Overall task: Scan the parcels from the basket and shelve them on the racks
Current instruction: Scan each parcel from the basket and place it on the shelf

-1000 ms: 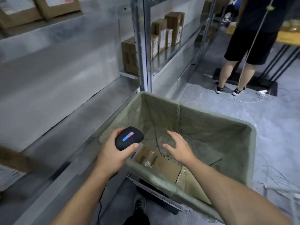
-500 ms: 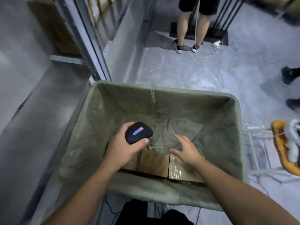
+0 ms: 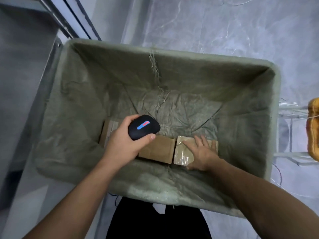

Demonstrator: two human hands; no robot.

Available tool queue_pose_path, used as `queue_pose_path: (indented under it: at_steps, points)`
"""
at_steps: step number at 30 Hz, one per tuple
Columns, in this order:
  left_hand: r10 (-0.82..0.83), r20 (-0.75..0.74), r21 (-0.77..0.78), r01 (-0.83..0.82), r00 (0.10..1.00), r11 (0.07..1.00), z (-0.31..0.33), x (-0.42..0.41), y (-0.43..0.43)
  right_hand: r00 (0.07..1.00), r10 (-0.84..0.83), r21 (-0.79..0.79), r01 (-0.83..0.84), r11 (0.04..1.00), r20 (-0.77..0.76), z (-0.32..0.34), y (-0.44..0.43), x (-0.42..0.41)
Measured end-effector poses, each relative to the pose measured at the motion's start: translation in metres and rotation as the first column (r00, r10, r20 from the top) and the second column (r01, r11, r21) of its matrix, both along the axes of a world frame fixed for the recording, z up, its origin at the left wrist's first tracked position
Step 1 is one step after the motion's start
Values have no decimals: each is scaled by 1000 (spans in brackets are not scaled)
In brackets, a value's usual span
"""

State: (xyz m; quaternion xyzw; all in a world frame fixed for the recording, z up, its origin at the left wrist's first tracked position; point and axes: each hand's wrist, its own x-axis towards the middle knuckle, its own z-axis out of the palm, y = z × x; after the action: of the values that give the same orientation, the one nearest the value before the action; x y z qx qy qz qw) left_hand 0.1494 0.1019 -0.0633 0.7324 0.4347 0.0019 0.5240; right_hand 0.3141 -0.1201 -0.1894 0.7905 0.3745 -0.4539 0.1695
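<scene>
A large green cloth basket (image 3: 269,118) fills the view below me. At its bottom, along the near wall, lie three brown cardboard parcels: a left one (image 3: 107,130) half hidden under my left hand, a middle one (image 3: 158,150), and a right one (image 3: 183,152) wrapped in clear tape. My left hand (image 3: 124,145) grips a black barcode scanner (image 3: 144,126) with a blue and red light strip, held above the parcels. My right hand (image 3: 202,152) lies on the taped right parcel with fingers spread, thumb at its near edge.
A grey metal rack (image 3: 57,23) with an upright post stands at the left, close against the basket. Grey floor stretches beyond the basket. At the right edge sits an orange object (image 3: 313,131) on a white wire frame (image 3: 290,107).
My view has tilted down from the rack into the basket. My right hand has gone down from above the basket onto the taped parcel. The left hand keeps holding the scanner.
</scene>
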Motion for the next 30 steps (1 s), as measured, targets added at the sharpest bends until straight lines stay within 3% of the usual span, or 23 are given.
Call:
queue_pose_path:
  at_steps: [4,7,12,16,18,21,23,25,28,30]
  points:
    - [36,-37,46,-35,999,998,4,6,-8,987,154,-59,-151,987,55,-7,-5,10]
    - [75,-44,50,-73,996,996,7,8,-14,989,139,-5,-139,990,54,-3,-6,16]
    - [183,-1,28,-183,983,983,13,10,-21,997,-72,54,70,996,30,16,2,36]
    - [253,67,-23,-252,965,967,14,13,-24,936,-351,100,346,933,35,28,9,58]
    - [275,74,-28,-274,959,961,14,13,-24,829,-556,177,556,812,-54,25,12,65]
    - [293,72,-39,-291,953,956,14,14,-23,551,-770,251,833,492,-320,17,18,67]
    - [302,71,-42,-299,951,953,15,15,-23,434,-781,247,900,358,-449,16,23,63]
    - [314,76,-45,-311,946,949,15,16,-22,360,-761,217,933,288,-539,11,26,58]
    - [316,77,-43,-313,946,949,15,16,-20,268,-732,173,963,205,-626,1,29,52]
    - [312,71,-55,-309,947,950,14,16,-19,166,-742,146,985,93,-650,-4,29,52]
